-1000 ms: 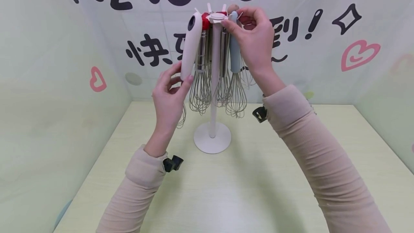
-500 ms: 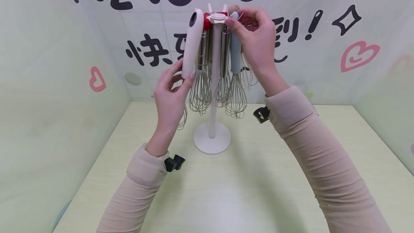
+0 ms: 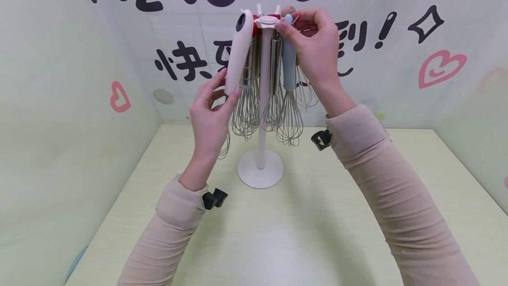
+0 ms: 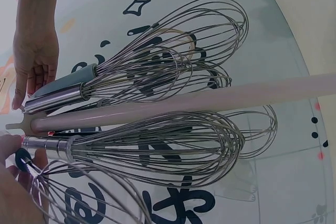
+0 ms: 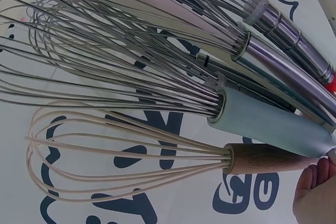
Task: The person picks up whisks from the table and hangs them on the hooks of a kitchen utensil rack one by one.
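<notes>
My left hand (image 3: pixel 208 118) pinches the lower handle of a white-handled whisk (image 3: pixel 240 50), tilted slightly, with the dark hole at its top beside the stand's head. The white whisk stand (image 3: pixel 261 138) has a round base and upright pole. At its head, my right hand (image 3: pixel 317 54) pinches the rim with the thumb in front and fingers curled behind. Just beside those fingers hangs a blue-handled whisk (image 3: pixel 289 67). A steel-handled whisk (image 3: pixel 275 65) hangs near the pole. In the right wrist view, a wooden-handled whisk (image 5: pixel 262 158) hangs beside the blue one.
Another steel whisk with a red top (image 3: pixel 255 28) hangs behind the white handle. The stand's base rests on a pale wood-look table (image 3: pixel 254 233). A printed cloth wall (image 3: pixel 190 96) stands close behind, with side walls left and right.
My left hand has brought the white-handled whisk slightly up and right, so its handle covers more of the red-topped whisk. My right hand has shifted slightly right at the stand's head.
</notes>
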### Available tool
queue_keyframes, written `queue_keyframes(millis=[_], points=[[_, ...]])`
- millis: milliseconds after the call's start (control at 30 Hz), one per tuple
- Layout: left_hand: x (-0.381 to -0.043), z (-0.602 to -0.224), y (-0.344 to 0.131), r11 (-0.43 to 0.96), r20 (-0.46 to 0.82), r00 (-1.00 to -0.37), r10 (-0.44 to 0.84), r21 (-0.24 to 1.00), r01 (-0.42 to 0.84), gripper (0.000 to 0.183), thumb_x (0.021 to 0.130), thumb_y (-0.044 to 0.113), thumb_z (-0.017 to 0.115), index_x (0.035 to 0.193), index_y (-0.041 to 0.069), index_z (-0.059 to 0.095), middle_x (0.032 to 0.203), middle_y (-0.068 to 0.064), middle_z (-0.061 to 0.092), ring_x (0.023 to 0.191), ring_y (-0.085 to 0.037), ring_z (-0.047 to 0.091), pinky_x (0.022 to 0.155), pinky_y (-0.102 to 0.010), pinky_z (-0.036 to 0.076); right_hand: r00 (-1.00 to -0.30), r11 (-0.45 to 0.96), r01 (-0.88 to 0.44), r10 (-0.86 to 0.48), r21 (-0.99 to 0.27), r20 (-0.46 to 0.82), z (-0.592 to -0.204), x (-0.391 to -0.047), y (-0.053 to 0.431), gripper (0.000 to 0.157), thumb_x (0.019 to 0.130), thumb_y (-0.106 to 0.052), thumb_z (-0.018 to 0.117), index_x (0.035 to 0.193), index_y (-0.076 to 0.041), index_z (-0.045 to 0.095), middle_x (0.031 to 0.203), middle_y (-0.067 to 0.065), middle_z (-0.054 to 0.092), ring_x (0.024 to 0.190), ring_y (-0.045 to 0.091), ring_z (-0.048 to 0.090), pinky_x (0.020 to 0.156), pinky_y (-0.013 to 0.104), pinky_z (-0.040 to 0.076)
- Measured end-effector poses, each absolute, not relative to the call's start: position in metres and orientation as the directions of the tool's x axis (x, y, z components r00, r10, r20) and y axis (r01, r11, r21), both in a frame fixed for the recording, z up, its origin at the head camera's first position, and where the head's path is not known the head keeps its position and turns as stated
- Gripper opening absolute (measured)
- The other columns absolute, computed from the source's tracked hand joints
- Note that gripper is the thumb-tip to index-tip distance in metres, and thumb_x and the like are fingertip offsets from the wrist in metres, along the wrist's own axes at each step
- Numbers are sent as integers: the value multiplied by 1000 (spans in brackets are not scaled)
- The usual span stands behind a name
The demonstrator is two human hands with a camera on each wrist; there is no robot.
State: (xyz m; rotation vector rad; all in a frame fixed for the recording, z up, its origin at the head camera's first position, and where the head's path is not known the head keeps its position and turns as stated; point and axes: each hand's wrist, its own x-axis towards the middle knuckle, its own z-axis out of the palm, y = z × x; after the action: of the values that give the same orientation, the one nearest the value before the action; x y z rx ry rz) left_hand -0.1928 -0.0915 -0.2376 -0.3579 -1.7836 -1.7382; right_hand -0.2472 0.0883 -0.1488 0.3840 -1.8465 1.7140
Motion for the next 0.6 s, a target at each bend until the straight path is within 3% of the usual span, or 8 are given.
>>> queue_keyframes(millis=[600], points=[[-193,-240,-84,108,624,-754,-204,780,617,46,86,7,69,130,5,57,118,-13,59,94,-9,60,74,-17,57,-792,120,-577,160,-808,589,-150,-247,89,30,80,-13,77,103,-3,61,86,-9,57,81,6,51,74,16,43]])
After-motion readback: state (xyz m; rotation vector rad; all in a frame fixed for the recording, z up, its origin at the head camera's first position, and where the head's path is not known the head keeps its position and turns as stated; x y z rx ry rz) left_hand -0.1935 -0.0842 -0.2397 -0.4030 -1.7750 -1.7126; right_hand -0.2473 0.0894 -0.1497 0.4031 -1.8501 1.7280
